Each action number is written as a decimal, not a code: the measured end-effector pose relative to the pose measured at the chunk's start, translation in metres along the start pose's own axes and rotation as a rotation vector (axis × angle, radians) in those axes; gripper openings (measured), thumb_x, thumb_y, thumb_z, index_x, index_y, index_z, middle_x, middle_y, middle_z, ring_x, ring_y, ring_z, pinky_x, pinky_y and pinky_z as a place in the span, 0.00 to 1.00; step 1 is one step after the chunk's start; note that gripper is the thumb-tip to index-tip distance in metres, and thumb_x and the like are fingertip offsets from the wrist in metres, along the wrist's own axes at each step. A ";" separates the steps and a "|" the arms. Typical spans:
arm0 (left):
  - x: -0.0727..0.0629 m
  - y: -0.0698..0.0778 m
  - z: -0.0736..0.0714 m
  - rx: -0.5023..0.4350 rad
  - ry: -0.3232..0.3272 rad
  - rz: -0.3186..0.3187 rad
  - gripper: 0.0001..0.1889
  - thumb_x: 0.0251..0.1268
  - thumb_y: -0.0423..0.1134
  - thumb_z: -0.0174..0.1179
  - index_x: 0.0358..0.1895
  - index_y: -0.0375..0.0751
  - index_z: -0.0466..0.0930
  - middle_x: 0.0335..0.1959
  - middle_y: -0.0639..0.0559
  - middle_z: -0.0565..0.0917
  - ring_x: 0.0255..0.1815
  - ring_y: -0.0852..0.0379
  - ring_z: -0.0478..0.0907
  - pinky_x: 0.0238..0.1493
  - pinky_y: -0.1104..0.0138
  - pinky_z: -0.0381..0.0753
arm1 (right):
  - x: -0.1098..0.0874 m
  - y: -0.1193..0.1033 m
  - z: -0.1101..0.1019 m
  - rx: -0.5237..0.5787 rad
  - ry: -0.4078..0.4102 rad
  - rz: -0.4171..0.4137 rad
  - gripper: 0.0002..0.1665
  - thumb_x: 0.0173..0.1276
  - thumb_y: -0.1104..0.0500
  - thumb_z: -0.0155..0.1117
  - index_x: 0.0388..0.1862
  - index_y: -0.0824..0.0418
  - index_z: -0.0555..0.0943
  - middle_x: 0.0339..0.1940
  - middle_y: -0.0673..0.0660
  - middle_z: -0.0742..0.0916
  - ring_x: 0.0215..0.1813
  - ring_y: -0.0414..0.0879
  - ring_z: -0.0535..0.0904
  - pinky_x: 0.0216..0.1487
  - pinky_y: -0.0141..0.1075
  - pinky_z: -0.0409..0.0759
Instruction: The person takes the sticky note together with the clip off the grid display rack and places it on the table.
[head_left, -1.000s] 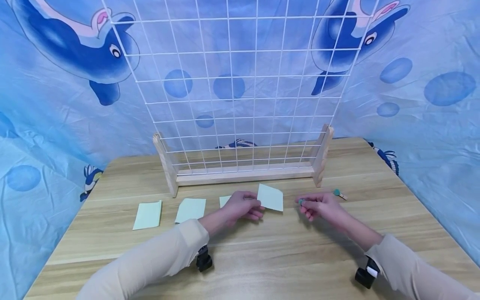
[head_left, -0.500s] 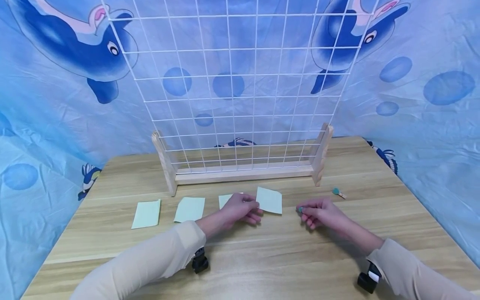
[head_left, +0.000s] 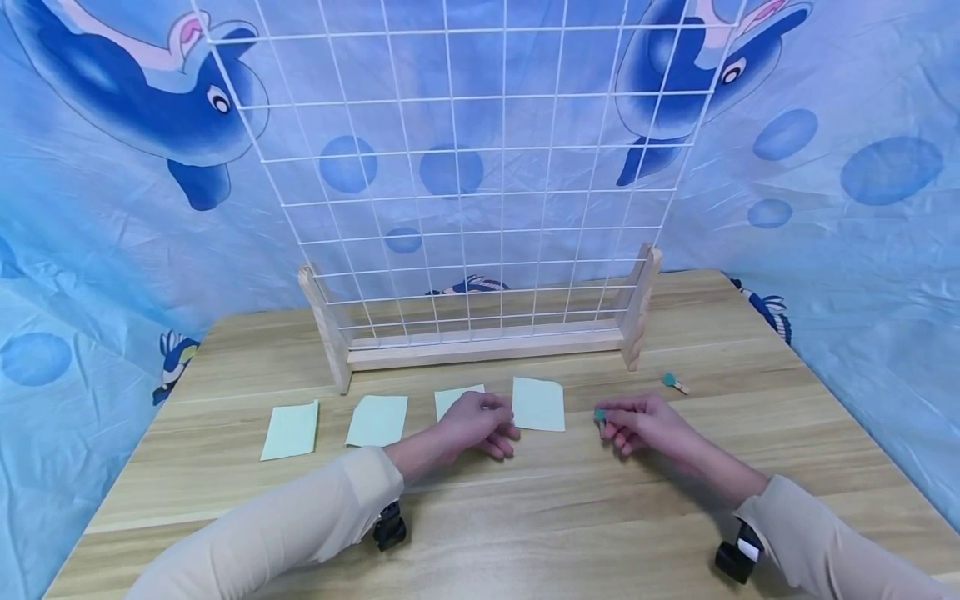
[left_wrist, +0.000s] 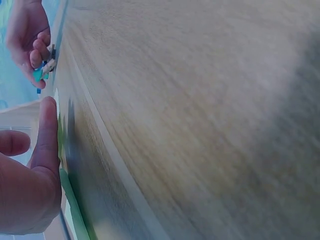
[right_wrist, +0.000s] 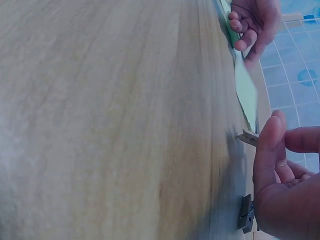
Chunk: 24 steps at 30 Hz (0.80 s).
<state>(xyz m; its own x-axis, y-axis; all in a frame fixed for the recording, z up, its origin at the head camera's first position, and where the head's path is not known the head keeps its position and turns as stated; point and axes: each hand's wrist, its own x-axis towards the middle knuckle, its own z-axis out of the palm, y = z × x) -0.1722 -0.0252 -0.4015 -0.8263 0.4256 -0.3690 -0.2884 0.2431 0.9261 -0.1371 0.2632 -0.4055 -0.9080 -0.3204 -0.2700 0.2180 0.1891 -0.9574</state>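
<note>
My left hand is beside the left edge of a pale green paper note on the table. In the left wrist view its thumb and index finger stand apart with nothing between them. Behind that hand, a second note is partly covered. My right hand pinches a small wooden clothespin with a round green top between thumb and index finger, to the right of the first note. Another such clothespin lies on the table beyond this hand.
Two more pale green notes, a middle one and a far-left one, lie on the wooden table. A white wire grid stands upright in a wooden base behind them. A blue dolphin-print cloth hangs behind.
The note by my left hand has come down from a tilt to lie flatter, and that hand has let go, shifting slightly left. My right hand has turned the clothespin so its wooden end shows.
</note>
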 end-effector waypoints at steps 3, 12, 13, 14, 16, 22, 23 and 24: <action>-0.002 0.001 -0.001 0.004 -0.003 0.011 0.22 0.69 0.31 0.50 0.62 0.23 0.66 0.34 0.37 0.86 0.20 0.57 0.82 0.27 0.65 0.86 | -0.001 -0.001 -0.001 -0.002 0.009 -0.007 0.29 0.73 0.63 0.50 0.65 0.83 0.62 0.31 0.54 0.84 0.30 0.38 0.78 0.31 0.30 0.82; -0.002 -0.001 -0.006 -0.003 -0.002 0.002 0.23 0.69 0.32 0.49 0.64 0.23 0.64 0.34 0.37 0.86 0.21 0.57 0.83 0.28 0.65 0.86 | -0.001 -0.004 -0.003 -0.015 0.037 0.005 0.27 0.73 0.63 0.50 0.64 0.81 0.64 0.31 0.54 0.84 0.31 0.39 0.77 0.31 0.30 0.82; -0.002 0.000 -0.007 -0.002 -0.002 0.001 0.23 0.70 0.32 0.49 0.64 0.23 0.64 0.33 0.38 0.86 0.21 0.57 0.83 0.28 0.65 0.86 | -0.001 -0.004 -0.003 -0.015 0.041 0.008 0.27 0.73 0.63 0.50 0.64 0.80 0.64 0.31 0.54 0.83 0.31 0.39 0.77 0.31 0.30 0.82; -0.003 -0.001 -0.007 -0.003 -0.003 -0.003 0.23 0.70 0.32 0.49 0.64 0.23 0.64 0.33 0.38 0.86 0.21 0.56 0.83 0.28 0.65 0.86 | -0.001 -0.005 -0.003 -0.016 0.043 0.008 0.27 0.73 0.63 0.50 0.65 0.80 0.64 0.31 0.55 0.84 0.31 0.40 0.77 0.31 0.30 0.82; -0.003 -0.001 -0.008 -0.004 -0.007 -0.008 0.23 0.71 0.33 0.49 0.65 0.24 0.64 0.33 0.38 0.86 0.21 0.56 0.83 0.28 0.65 0.86 | -0.001 -0.005 -0.003 -0.015 0.045 0.008 0.27 0.73 0.62 0.50 0.65 0.80 0.64 0.31 0.55 0.84 0.31 0.40 0.78 0.31 0.31 0.82; -0.005 0.000 -0.009 -0.011 -0.017 -0.009 0.22 0.71 0.33 0.49 0.64 0.24 0.65 0.33 0.38 0.86 0.22 0.56 0.83 0.28 0.65 0.86 | 0.000 -0.005 -0.001 0.009 0.039 -0.011 0.28 0.73 0.63 0.51 0.64 0.81 0.63 0.29 0.54 0.83 0.30 0.38 0.78 0.31 0.29 0.81; -0.005 0.000 -0.009 -0.007 -0.018 -0.003 0.22 0.71 0.32 0.49 0.64 0.24 0.65 0.33 0.38 0.86 0.22 0.56 0.83 0.28 0.65 0.86 | 0.000 -0.005 -0.001 0.010 0.037 -0.017 0.28 0.73 0.63 0.51 0.64 0.82 0.63 0.29 0.54 0.83 0.30 0.38 0.78 0.30 0.29 0.81; -0.005 0.000 -0.009 -0.006 -0.019 0.001 0.22 0.70 0.32 0.48 0.64 0.24 0.65 0.34 0.38 0.86 0.23 0.56 0.83 0.28 0.65 0.86 | 0.000 -0.005 0.000 0.011 0.036 -0.021 0.28 0.73 0.63 0.51 0.64 0.82 0.63 0.29 0.54 0.83 0.30 0.38 0.78 0.30 0.29 0.81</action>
<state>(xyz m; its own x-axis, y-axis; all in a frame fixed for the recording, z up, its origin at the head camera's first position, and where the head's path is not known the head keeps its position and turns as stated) -0.1724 -0.0352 -0.3986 -0.8170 0.4425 -0.3699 -0.2907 0.2379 0.9268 -0.1380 0.2628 -0.4005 -0.9244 -0.2910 -0.2467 0.2028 0.1726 -0.9639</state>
